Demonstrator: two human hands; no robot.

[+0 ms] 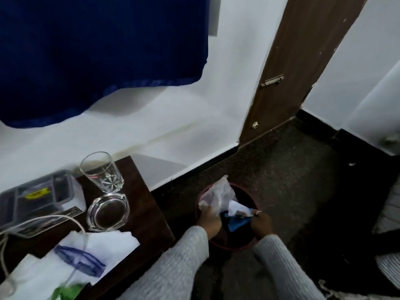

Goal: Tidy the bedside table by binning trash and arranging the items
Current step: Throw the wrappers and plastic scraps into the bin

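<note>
Dark wooden bedside table [138,204] at 8 o'clock, cut off at frame edge: grey lidded plastic box [36,198], clear drinking glass [101,172], clear glass ashtray [108,212], white tissue [71,256] under blurred white cable [43,219]. Round maroon bin [225,245] at 6 o'clock, mostly hidden. Left hand [208,219] clutches crumpled clear plastic wrapper [220,195]; right hand [262,221] pinches blue-and-white paper scrap [238,215] over bin.

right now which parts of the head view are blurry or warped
Head view: the hands over the bin and the trash they hold are motion-smeared; the spectacles and cable at lower left are soft; the drinking glass and ashtray read sharper; wide-angle bend curves the door and wall edges.
</note>
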